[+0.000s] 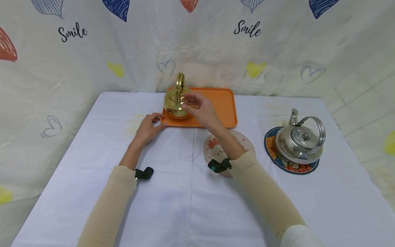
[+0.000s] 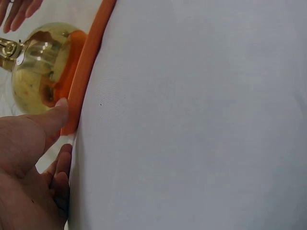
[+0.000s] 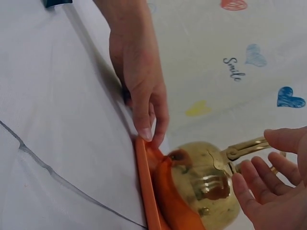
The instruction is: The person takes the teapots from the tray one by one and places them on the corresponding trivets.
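A small shiny gold kettle (image 1: 174, 102) stands upright at the left end of an orange tray (image 1: 220, 109), its handle raised. My left hand (image 1: 149, 128) pinches the tray's near left corner, the thumb (image 2: 57, 112) against the near rim. Some of its other fingers lie low beside the corner. My right hand (image 1: 202, 109) is beside the kettle's handle (image 3: 249, 147), its fingers spread and loosely bent, holding nothing. In the right wrist view the thumb (image 3: 283, 140) comes near the handle; whether it touches cannot be told.
On the right, a silver kettle (image 1: 300, 142) stands on a round patterned mat (image 1: 271, 151). A pale round mat (image 1: 245, 140) with a cartoon print lies under my right forearm. White cloth (image 1: 166, 199) covers the table, and a printed curtain (image 1: 213, 44) hangs behind it.
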The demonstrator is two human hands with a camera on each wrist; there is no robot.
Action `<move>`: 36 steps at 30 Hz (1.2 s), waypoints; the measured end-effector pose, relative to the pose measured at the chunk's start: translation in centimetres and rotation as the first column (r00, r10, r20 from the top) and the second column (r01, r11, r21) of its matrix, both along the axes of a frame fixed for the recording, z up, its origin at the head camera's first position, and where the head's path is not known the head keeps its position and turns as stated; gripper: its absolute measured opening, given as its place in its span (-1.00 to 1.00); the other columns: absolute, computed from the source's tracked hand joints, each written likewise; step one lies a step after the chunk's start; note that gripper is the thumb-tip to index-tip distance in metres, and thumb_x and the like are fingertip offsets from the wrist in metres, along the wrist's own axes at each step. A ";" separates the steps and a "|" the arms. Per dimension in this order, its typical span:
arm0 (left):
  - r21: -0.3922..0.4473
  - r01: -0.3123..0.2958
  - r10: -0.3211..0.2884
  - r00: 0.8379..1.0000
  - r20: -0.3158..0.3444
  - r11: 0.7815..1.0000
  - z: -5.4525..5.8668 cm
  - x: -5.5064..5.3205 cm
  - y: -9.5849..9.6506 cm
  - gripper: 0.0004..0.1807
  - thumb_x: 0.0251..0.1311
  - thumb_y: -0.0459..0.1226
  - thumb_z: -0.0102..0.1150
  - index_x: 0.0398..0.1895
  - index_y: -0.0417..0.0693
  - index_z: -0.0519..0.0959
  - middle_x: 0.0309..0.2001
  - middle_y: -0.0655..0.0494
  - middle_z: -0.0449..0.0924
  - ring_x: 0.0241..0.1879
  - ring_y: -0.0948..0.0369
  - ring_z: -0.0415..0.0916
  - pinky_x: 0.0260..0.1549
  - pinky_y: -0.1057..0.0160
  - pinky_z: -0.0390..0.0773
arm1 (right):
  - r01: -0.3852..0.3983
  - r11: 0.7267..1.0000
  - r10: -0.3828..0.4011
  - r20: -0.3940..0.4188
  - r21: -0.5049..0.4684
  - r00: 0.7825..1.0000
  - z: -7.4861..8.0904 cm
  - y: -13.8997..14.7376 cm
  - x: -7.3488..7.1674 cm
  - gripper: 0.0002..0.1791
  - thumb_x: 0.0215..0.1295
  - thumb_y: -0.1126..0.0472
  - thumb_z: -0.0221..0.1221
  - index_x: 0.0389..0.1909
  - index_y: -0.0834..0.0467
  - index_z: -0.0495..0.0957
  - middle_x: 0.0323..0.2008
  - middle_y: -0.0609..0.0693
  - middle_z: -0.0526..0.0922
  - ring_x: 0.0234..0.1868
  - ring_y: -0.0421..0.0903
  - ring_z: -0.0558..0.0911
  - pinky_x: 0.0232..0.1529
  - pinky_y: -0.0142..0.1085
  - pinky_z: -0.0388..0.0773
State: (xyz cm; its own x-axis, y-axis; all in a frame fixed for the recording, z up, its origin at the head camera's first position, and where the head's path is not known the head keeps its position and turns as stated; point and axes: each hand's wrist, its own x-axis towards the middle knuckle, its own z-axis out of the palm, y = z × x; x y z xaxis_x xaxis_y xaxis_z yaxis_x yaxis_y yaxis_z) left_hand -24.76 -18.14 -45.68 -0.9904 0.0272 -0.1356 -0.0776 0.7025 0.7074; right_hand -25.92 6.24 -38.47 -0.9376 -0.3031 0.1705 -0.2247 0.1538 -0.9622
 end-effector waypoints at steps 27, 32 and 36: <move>-0.002 -0.010 0.010 1.000 0.003 1.000 -0.2 -0.1 -0.2 -0.53 0.48 -0.07 0.21 0.36 0.03 0.47 0.35 -0.17 0.40 0.39 -0.09 0.34 0.48 -0.15 0.32 | 0.002 1.000 -0.001 0.024 -0.031 1.000 -0.2 -1.4 -0.6 -0.48 0.41 0.32 0.31 0.35 0.24 0.47 0.22 0.20 0.62 0.21 0.08 0.64 0.26 -0.19 0.62; -0.008 -0.017 0.017 1.000 0.002 1.000 -0.3 -0.1 -0.2 -0.53 0.48 -0.06 0.21 0.36 0.04 0.48 0.35 -0.16 0.40 0.39 -0.09 0.34 0.48 -0.15 0.32 | 0.001 0.997 0.002 0.032 -0.073 0.999 -0.1 -1.7 -0.9 -0.48 0.41 0.34 0.29 0.35 0.24 0.47 0.23 0.21 0.63 0.23 0.08 0.65 0.28 -0.20 0.61; -0.007 -0.006 0.006 1.000 -0.009 1.000 -0.3 -0.1 -0.2 -0.54 0.48 -0.07 0.22 0.35 0.03 0.48 0.33 -0.17 0.41 0.38 -0.09 0.36 0.47 -0.14 0.33 | -0.005 0.995 0.008 0.029 -0.100 1.000 0.0 -1.9 -1.0 -0.47 0.41 0.37 0.28 0.38 0.25 0.45 0.25 0.21 0.62 0.23 0.07 0.64 0.30 -0.21 0.60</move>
State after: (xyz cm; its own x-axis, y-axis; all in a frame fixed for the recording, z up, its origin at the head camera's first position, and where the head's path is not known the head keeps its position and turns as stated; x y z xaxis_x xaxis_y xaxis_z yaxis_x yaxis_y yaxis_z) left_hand -24.88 -18.30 -45.99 -0.9917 0.0201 -0.1266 -0.0755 0.7071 0.7031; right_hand -26.90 4.33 -38.48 -0.9406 -0.2923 0.1726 -0.1967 0.0550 -0.9789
